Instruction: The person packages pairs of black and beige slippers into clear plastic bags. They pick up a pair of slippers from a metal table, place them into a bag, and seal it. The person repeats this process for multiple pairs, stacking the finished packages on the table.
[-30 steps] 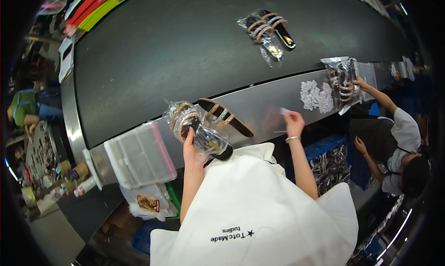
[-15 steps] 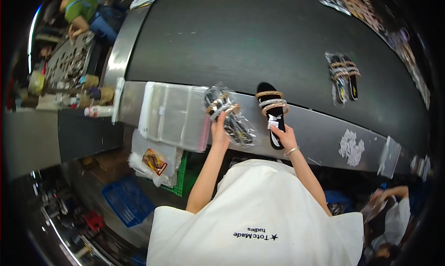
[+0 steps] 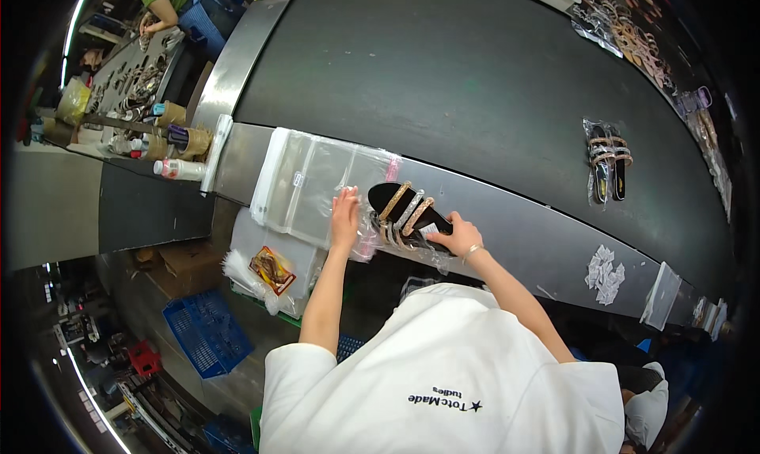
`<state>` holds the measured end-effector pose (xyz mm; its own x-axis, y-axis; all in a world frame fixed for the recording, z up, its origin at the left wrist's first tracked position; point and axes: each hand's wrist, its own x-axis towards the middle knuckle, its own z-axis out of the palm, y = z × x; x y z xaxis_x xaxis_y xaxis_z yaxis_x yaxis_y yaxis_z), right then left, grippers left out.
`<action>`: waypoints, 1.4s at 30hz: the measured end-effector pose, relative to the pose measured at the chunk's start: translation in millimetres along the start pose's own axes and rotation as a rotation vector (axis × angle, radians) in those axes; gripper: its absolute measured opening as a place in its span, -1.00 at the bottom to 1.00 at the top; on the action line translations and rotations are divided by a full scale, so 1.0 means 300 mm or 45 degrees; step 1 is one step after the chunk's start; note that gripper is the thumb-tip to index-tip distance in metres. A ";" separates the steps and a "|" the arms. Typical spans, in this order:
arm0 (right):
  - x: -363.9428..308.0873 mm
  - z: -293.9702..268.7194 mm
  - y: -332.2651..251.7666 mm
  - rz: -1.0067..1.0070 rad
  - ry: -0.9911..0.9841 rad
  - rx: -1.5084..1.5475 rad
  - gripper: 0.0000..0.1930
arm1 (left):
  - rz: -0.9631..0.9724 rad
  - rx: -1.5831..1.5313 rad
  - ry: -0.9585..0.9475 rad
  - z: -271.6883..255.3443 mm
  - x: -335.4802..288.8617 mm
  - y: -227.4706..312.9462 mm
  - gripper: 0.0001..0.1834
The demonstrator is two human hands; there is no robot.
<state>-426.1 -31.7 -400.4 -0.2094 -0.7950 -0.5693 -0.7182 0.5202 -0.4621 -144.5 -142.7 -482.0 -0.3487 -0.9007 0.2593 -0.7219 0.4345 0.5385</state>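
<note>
My right hand grips a black slide sandal by its heel end, with its toe pointing left. Glittery gold and silver straps cross it, and a small white label lies on its footbed. Beneath and beside it is a clear plastic bag with more glittery straps showing through, mostly covered by the held sandal. My left hand rests at the right part of a stack of clear plastic bags, its fingers stretched out and touching plastic near the sandal's toe.
A bagged pair of sandals lies on the dark belt at right. Small white paper slips are piled on the metal ledge. A white bottle stands at left. Blue crate on the floor; another person works far left.
My right hand has brought the sandal left and tilted it over the bagged one. My left hand has let go of the bagged sandal and moved left onto the plastic bags.
</note>
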 end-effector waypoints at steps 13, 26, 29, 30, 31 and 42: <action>-0.071 0.125 -0.098 -0.027 -0.090 0.858 -0.36 | -0.013 -0.637 -0.316 -0.349 0.147 0.289 -0.85; -0.135 -0.131 0.060 -0.041 0.558 0.977 -0.44 | 0.852 -0.474 -0.624 -0.182 0.116 0.943 -0.80; -0.169 -0.279 0.076 -0.136 0.777 1.454 -0.46 | 0.645 -0.319 -0.488 -0.264 0.155 1.008 -0.69; -0.194 -0.323 0.109 -0.103 0.924 1.331 -0.49 | 0.263 -0.571 -0.136 -0.210 0.155 1.044 -0.73; -0.234 -0.375 0.107 -0.032 0.920 1.381 -0.50 | -0.041 -0.788 -0.268 -0.151 0.135 1.041 -0.75; -0.175 -0.252 0.247 0.093 1.265 1.596 -0.54 | -0.637 -2.040 -1.041 0.129 0.050 1.026 -0.44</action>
<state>-518.4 24.9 -353.1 -0.9053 -0.3759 -0.1980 0.1804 0.0820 -0.9802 -395.1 -22.6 -343.3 -0.8231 -0.4941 -0.2799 0.1730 -0.6877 0.7051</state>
